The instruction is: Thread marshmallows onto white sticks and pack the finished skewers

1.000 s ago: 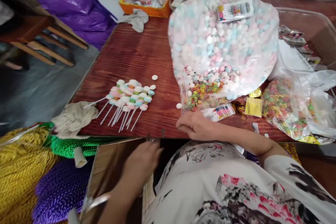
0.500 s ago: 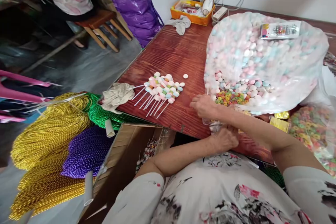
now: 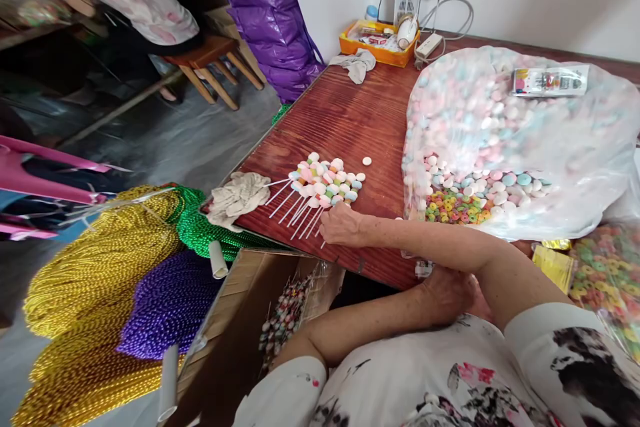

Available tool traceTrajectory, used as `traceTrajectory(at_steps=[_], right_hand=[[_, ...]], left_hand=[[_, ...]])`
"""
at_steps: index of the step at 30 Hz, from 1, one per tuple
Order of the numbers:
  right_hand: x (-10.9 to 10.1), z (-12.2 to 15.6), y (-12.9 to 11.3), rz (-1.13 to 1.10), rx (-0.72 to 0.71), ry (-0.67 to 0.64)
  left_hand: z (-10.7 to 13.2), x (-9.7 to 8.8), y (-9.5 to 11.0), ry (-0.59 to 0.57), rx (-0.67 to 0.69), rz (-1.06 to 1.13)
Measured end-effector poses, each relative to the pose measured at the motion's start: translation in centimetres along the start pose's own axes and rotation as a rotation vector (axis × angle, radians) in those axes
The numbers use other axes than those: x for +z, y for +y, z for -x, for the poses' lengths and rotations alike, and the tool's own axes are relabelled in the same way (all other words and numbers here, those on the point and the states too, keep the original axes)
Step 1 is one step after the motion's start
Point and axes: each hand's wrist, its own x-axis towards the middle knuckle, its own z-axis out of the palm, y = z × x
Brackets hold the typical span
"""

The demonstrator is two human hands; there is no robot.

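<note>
My right hand (image 3: 343,224), its fingers closed, reaches across the table to the lower right side of a pile of candy skewers (image 3: 325,180). A white stick end shows just below its fingers, so it seems to grip one skewer there. These skewers have pastel round candies threaded on white sticks that point down and left. My left hand (image 3: 450,293) is low at the table's front edge, beneath my right forearm; its fingers are hidden. Beside it lies a small clear packet (image 3: 424,269). One loose white candy (image 3: 367,161) sits right of the pile.
A large plastic bag of pastel candies (image 3: 525,127) spreads over the right side, with ring candies (image 3: 455,207) at its mouth. A crumpled cloth (image 3: 239,199) lies left. Below stands a cardboard box (image 3: 250,280), beside bead strands (image 3: 100,240). Another person (image 3: 145,0) sits far left.
My right hand has moved left from the candy bag's mouth to the skewer pile. My left hand stays near the table's front edge. The whole view has shifted slightly.
</note>
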Motion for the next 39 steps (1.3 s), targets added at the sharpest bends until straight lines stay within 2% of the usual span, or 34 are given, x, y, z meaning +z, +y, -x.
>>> traceTrajectory(at_steps=[2, 5, 7, 9, 13, 15, 18, 23, 26, 29, 35, 39], right_hand=[[-1.2, 0.7, -0.2, -0.005, 0.073, 0.04], [-3.7, 2.3, 0.9, -0.05, 0.267, 0.084], [-5.6, 3.7, 2.7, -0.095, 0.433, 0.119], [-7.3, 5.1, 5.2, -0.098, 0.514, 0.174], [-9.0, 6.7, 9.9, -0.321, 0.605, 0.561], [-9.0, 6.4, 11.2, -0.401, 0.583, 0.642], [-8.3, 4.8, 11.8, -0.391, 0.523, 0.634], [-6.0, 1.6, 12.2, -0.27, 0.526, 0.411], [-5.3, 0.7, 12.7, -0.226, 0.519, 0.374], [-5.7, 1.0, 13.2, -0.276, 0.56, 0.402], [-7.6, 3.8, 13.5, -0.506, 0.571, 0.633], [-8.2, 5.6, 12.2, -0.553, 0.566, 0.621]], left_hand=[[0.0, -0.4, -0.2, 0.001, 0.011, -0.025], [0.3, -1.8, -0.5, -0.003, 0.03, -0.067], [0.6, -2.7, -0.5, -0.016, 0.024, -0.075], [0.8, -3.2, -0.4, -0.022, 0.008, -0.094], [1.1, -3.7, 0.4, -0.049, -0.051, -0.138], [1.1, -4.1, 0.6, -0.091, -0.069, -0.142], [1.1, -4.8, 0.5, -0.115, -0.061, -0.116], [1.1, -4.6, -0.3, -0.098, -0.041, -0.084], [1.3, -4.0, -0.4, -0.053, -0.048, -0.086], [1.5, -3.8, -0.3, -0.046, -0.056, -0.086], [1.5, -4.1, -0.6, -0.036, -0.009, -0.065], [1.4, -4.4, -1.3, 0.029, 0.07, -0.032]])
